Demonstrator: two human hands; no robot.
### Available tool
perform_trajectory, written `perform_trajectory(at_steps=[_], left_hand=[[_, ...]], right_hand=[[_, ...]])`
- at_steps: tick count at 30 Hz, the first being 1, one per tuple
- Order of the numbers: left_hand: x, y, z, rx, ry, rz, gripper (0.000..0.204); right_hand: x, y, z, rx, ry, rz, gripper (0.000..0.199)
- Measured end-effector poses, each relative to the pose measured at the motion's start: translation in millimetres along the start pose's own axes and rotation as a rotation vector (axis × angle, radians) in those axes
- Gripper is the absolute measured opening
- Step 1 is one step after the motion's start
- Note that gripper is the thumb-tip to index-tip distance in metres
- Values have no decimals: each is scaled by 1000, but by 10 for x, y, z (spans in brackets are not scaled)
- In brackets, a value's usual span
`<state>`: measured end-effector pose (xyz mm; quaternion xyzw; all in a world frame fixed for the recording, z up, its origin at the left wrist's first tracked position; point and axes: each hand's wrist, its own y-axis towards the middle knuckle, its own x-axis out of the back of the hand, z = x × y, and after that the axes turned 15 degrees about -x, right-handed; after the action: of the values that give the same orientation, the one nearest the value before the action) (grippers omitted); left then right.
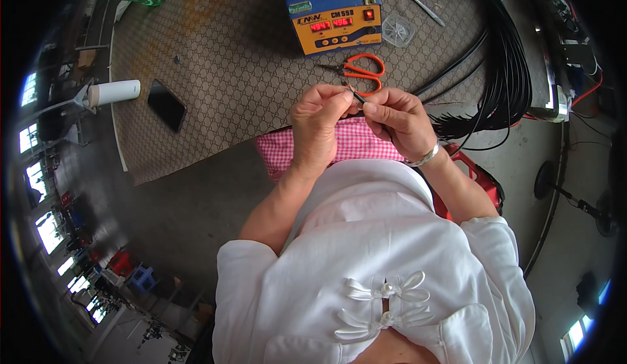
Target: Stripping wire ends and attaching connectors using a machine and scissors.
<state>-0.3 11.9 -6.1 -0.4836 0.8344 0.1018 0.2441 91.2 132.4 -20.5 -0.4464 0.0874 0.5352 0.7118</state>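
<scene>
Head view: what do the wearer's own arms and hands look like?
Loose white sleeves end near the elbows, leaving the forearms uncovered. The left hand and right hand are ungloved, with a silver-coloured bangle on the right side only.

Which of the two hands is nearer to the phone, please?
Left. The left hand is to the right of the phone; the right hand is farther right.

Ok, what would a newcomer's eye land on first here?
Likely the yellow-and-blue device with glowing red digits, at the top centre. Then the orange-handled scissors just below it, and the bundle of black cables at the right. The left hand and right hand meet at a thin black cable below the scissors.
</scene>
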Motion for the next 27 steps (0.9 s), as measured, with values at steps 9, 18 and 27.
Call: perform_trajectory(at_steps=[9, 18, 27], left_hand=[[-69, -31, 152, 124, -225, -128, 6], [42, -30, 171, 258, -316, -64, 15], [169, 103, -25, 355, -277, 146, 26]], right_hand=[[-126, 40, -143, -21, 254, 42, 7], [-62, 41, -62, -57, 122, 22, 10], [14, -11, 56, -114, 0, 133, 17]])
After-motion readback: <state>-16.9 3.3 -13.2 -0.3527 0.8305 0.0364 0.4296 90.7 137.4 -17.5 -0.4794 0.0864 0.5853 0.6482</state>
